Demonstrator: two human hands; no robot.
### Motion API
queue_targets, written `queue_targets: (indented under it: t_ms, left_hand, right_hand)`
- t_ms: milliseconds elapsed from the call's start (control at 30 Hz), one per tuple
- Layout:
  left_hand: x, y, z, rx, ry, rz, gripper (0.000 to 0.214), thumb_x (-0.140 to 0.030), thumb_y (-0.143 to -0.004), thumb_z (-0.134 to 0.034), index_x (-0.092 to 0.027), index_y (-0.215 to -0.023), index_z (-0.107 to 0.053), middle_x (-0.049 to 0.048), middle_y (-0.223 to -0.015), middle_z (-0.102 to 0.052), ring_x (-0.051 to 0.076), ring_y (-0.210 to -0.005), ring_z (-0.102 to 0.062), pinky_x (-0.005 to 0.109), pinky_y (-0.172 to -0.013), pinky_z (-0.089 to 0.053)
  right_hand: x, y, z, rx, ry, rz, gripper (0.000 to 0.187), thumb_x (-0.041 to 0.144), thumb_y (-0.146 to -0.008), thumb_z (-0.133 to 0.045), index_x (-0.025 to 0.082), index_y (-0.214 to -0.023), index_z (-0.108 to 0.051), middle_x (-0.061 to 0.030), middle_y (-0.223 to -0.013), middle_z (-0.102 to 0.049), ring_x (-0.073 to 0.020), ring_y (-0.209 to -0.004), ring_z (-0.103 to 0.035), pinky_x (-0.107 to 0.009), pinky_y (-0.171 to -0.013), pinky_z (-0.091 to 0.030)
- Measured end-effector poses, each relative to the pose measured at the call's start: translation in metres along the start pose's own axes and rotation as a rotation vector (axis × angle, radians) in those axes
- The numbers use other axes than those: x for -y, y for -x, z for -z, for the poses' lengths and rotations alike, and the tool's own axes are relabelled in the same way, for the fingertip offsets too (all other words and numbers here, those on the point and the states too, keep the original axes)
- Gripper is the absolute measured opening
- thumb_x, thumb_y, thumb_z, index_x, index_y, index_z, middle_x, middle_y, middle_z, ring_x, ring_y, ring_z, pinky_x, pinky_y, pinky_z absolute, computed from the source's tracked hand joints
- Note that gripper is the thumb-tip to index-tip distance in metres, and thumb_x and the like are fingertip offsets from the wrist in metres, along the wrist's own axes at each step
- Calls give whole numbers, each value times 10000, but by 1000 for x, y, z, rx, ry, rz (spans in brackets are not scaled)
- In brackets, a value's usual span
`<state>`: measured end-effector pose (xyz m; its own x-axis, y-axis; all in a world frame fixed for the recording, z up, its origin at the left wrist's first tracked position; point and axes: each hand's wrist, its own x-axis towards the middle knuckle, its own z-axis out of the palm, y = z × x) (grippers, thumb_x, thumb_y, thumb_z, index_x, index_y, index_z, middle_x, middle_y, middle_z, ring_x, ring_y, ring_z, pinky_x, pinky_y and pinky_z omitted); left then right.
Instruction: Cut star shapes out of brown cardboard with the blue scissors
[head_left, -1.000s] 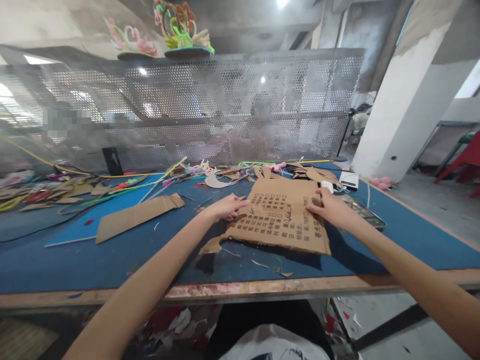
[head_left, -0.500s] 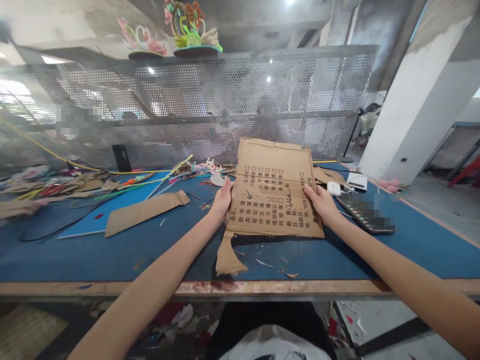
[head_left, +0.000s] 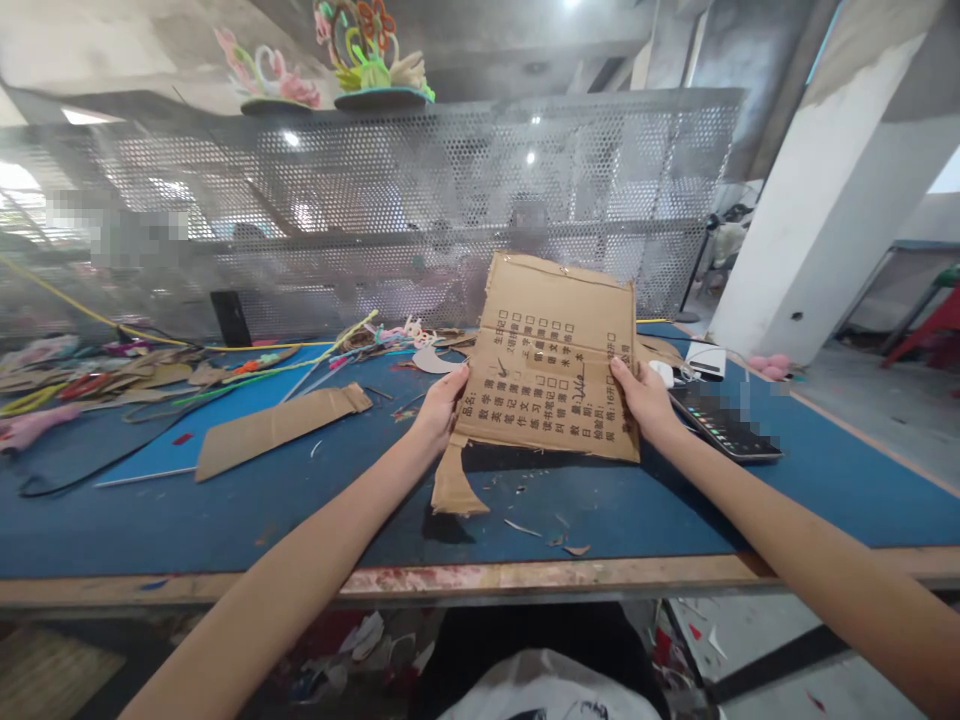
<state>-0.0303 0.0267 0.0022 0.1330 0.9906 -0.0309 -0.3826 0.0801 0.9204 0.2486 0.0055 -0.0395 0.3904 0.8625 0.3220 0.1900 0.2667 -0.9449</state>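
standing upright — printed cardboard sheet (head_left: 555, 360)

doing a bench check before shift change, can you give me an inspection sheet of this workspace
surface: blue-topped table with a worn wooden front edge, small offcuts scattered on it
job's things: brown printed cardboard sheet held upright, a torn flap hanging at its lower left
clutter: long brown cardboard strip; cardboard scraps and coloured pipe cleaners along the back; dark tablet; white box
grippers: left hand grips the sheet's left edge, right hand its right edge
cables: black cable; yellow cord
surroundings: perforated metal screen, white pillar
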Motion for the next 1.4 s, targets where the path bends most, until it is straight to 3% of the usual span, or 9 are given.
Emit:
queue_targets:
  t_ms: [100, 200, 300, 367, 533, 600, 733, 833, 1400]
  left_hand:
    - [-1, -4, 0, -108, -69, -39, 172, -293, -782, -655, -122, -789, -676, 36, -680, -727, 195, -660, -688, 320, -714, -565]
    - [-2, -8, 2, -209, -139, -15, 147, -254, -812, -628, -123, -823, -693, 29, -684, -730, 185, -668, -690, 299, -703, -565]
    - [-1, -11, 8, -293, -114, 69, 161, -221, -849, -585, -112, -909, -687, 34, -655, -720, 166, -606, -682, 264, -639, -567]
    - [0, -13, 12, -312, -51, 115, 196, -203, -874, -543, -100, -980, -671, 43, -662, -719, 152, -551, -667, 246, -600, -564]
    - [2, -17, 15, -302, -4, 159, 249, -199, -884, -515, -91, -1074, -633, 53, -667, -718, 150, -465, -636, 255, -514, -555]
    - [3, -18, 15, -287, 16, 150, 237, -197, -880, -527, -84, -1055, -641, 51, -647, -712, 148, -472, -642, 243, -516, -556]
    - [5, -20, 15, -280, 30, 159, 235, -199, -876, -545, -72, -1047, -645, 50, -634, -708, 154, -485, -654, 239, -496, -550]
    - [4, -20, 14, -282, 33, 178, 221, -182, -891, -520, -59, -1027, -644, 46, -612, -698, 150, -463, -642, 237, -476, -542]
    - [5, -19, 18, -209, 8, 209, 201, -110, -824, -581, -47, -995, -667, 104, -690, -713, 186, -538, -673, 304, -587, -578]
  right_hand:
    - [12, 5, 7, 20, 447, 92, 485, 563, -853, -465, 161, -1112, -550, -178, -1147, -655, -326, -1110, -598, -481, -936, -477]
    - [24, 22, 21, -2, 972, 144, 569, 543, -828, -527, 120, -1208, -518, -265, -1245, -556, -443, -1182, -495, -653, -922, -387]
    - [25, 46, 37, -110, 1314, 184, 560, 506, -808, -578, 159, -1243, -520, -254, -1403, -402, -497, -1294, -315, -784, -901, -255]
    - [20, 59, 46, -110, 1401, 110, 490, 491, -844, -534, 180, -1223, -547, -240, -1432, -360, -495, -1319, -262, -809, -861, -255]
    - [15, 60, 51, -54, 1405, -102, 477, 462, -893, -465, 156, -1254, -528, -250, -1455, -298, -504, -1320, -235, -784, -784, -358]
    - [15, 53, 48, -30, 1370, -39, 465, 426, -897, -465, 148, -1267, -510, -253, -1440, -317, -476, -1305, -279, -717, -812, -410]
    - [12, 44, 45, 84, 1323, 251, 410, 352, -876, -494, 140, -1226, -520, -238, -1419, -361, -397, -1291, -336, -576, -932, -419]
    - [8, 46, 44, 88, 1360, 308, 352, 319, -882, -467, 137, -1173, -544, -224, -1378, -408, -384, -1262, -372, -560, -942, -405]
    - [15, 44, 44, 46, 1382, 21, 536, 536, -846, -450, 131, -1178, -565, -211, -1388, -406, -403, -1255, -371, -588, -897, -395]
